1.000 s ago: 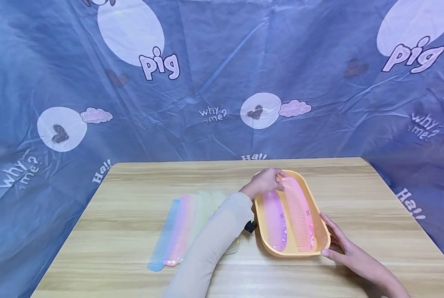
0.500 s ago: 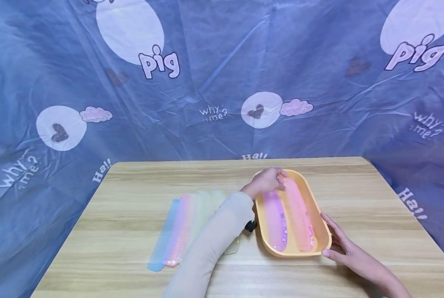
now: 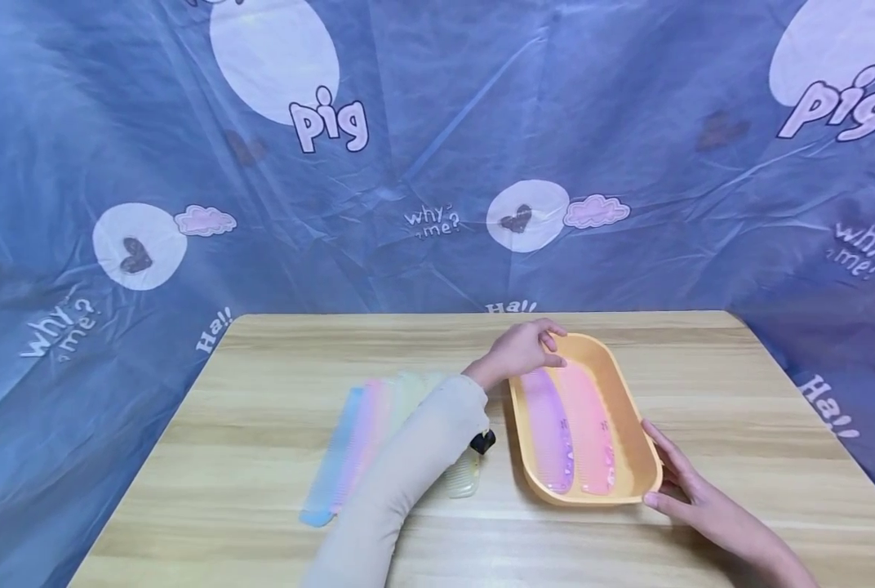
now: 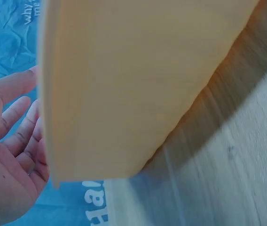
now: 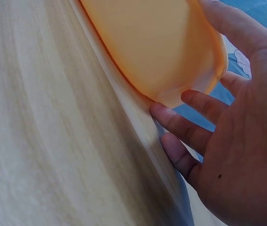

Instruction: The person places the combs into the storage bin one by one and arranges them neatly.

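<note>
Pink comb (image 3: 590, 429) and purple comb (image 3: 553, 433) lie side by side in the tray (image 3: 624, 453), left hand (image 3: 520, 351) loose-fingered at the far end, right hand (image 3: 690, 496) spread-fingered at a near corner, so imo brace it lightly.

A yellow-orange rounded rectangular tray (image 3: 627, 429) stands on the counter (image 3: 746, 400), with two translucent curved combs inside. The purple comb (image 3: 551, 433) lies along the left wall, the pink comb (image 3: 590, 429) just beside it, teeth leftward, ornaments toward the spines' near ends. Left fingers (image 3: 551, 326) are spread above the tray's far end; right fingers (image 3: 665, 445) hold its near right corner. Left of it lie blue (image 3: 335, 457), pinkish-lilac (image 3: 367, 429) and partly hidden pale green combs (image 3: 463, 478).
</note>
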{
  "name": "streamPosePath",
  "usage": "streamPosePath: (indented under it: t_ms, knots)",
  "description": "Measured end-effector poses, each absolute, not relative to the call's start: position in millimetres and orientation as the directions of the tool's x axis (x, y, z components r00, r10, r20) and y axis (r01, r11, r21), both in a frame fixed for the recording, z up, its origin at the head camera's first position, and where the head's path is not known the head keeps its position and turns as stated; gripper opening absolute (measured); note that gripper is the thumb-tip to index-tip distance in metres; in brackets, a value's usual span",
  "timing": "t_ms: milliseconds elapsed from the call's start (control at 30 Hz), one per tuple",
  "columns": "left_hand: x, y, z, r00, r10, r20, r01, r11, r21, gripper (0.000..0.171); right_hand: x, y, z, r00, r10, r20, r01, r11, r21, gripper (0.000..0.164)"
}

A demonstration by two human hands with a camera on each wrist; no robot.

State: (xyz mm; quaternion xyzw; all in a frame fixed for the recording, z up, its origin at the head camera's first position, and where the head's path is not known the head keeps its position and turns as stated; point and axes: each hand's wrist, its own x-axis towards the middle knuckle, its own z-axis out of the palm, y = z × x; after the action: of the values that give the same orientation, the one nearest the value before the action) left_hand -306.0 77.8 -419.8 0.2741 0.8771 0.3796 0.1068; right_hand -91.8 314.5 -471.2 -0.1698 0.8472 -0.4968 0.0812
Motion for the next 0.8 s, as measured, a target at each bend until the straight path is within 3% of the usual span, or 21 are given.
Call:
streamPosePath:
  t_ms: [333,800]
  knots:
    - [-308,51,-411,-0.797,0.602,0.052,0.386,0.442,0.809,0.049,-92,319,-472,-0.923,-0.385,0.016,-0.192,0.423,-0.886,0.085]
    - [-316,5,-411,-0.819,0.573,0.02,0.327,0.438,0.837,0.054,-94,316,-475,-0.923,-0.384,0.009,-0.186,0.426,-0.885,0.085]
